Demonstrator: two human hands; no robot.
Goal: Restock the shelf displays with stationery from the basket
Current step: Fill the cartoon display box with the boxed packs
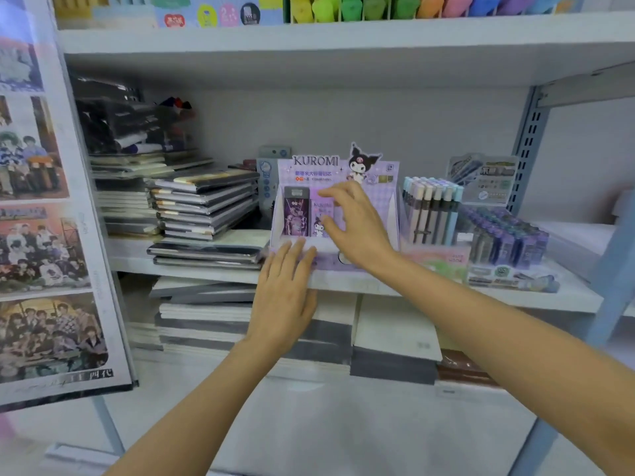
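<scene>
Right hand (357, 221) is pinching a light, stiff lilac refill packet (321, 214) inside the Kuromi display box (388, 201); grip its flat faces. Left hand (285, 286), empty and spread flat, is steadying the flimsy cardboard front.

The right hand (357, 221) is pinching a small lilac packet (321, 218) inside the purple cardboard Kuromi display box (385, 187), while the flat left hand (285, 290) is pressing its front edge.

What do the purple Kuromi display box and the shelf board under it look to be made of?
Kuromi display box: apparently printed cardboard with a slight sheen, judging by its thin folded walls and die-cut header. Shelf board: likely painted metal, matte pale grey, judging by the slotted steel upright.
</scene>
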